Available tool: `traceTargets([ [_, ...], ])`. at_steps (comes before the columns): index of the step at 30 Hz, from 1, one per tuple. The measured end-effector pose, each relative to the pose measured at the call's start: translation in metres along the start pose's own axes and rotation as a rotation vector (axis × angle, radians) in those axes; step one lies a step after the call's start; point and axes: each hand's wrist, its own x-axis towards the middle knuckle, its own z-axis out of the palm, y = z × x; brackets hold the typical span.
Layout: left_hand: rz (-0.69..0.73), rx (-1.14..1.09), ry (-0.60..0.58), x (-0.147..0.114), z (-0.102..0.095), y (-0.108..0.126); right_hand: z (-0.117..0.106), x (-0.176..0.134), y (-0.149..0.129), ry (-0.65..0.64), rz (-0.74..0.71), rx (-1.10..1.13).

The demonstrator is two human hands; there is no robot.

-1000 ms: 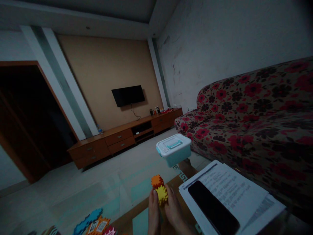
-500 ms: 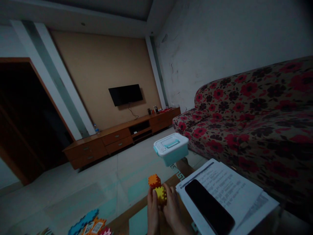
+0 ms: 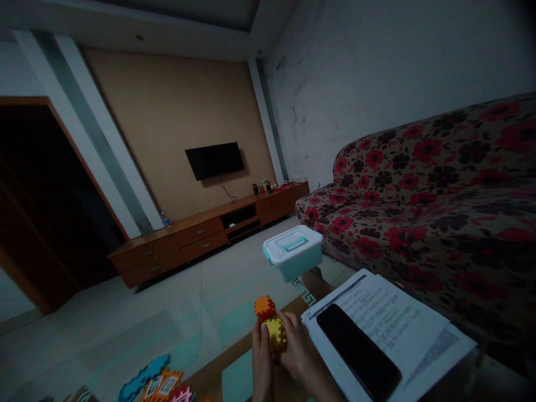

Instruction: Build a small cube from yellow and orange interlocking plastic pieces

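Between my two hands is a yellow foam puzzle cube (image 3: pixel 275 334) with notched edges. My left hand (image 3: pixel 262 349) presses on its left side, thumb along the near edge. Fingers of my right hand (image 3: pixel 293 340) are wrapped round its right side. Just beyond it, touching or almost touching, sits an orange puzzle cube (image 3: pixel 264 307); I cannot tell whether it is joined to the yellow one. To the lower left lie loose interlocking foam pieces: blue (image 3: pixel 144 377), orange (image 3: pixel 163 385) with white labels, and pink (image 3: pixel 183 395).
A white-lidded turquoise storage box (image 3: pixel 293 254) stands beyond my hands. On the right, a black phone (image 3: pixel 358 352) lies on printed papers (image 3: pixel 393 312) at the glass table (image 3: pixel 167 335). Further off are a floral sofa (image 3: pixel 419 206) and a low wooden cabinet (image 3: pixel 201 237).
My right hand and forearm have shifted slightly, with the fingers turned a little on the yellow cube. The cubes stay in nearly the same place.
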Motion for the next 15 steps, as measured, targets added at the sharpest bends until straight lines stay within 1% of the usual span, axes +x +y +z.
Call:
traceTargets([
  [2, -0.024, -0.003, 0.031, 0.003, 0.001, -0.002, 0.005, 0.002, 0.004, -0.015, -0.018, 0.088],
  [5, -0.018, 0.001, 0.027, 0.004, 0.002, -0.002, 0.011, 0.006, 0.008, -0.010, 0.016, 0.136],
  [8, 0.004, 0.021, 0.011, 0.003, 0.002, 0.000, 0.010, 0.010, 0.005, 0.011, 0.053, 0.099],
  [11, -0.028, 0.039, 0.046, 0.003, 0.002, -0.001, 0.006, 0.012, 0.000, 0.040, 0.059, 0.030],
  [15, -0.032, 0.034, 0.046, 0.005, 0.001, -0.005, 0.004, 0.010, -0.002, 0.006, 0.039, 0.028],
])
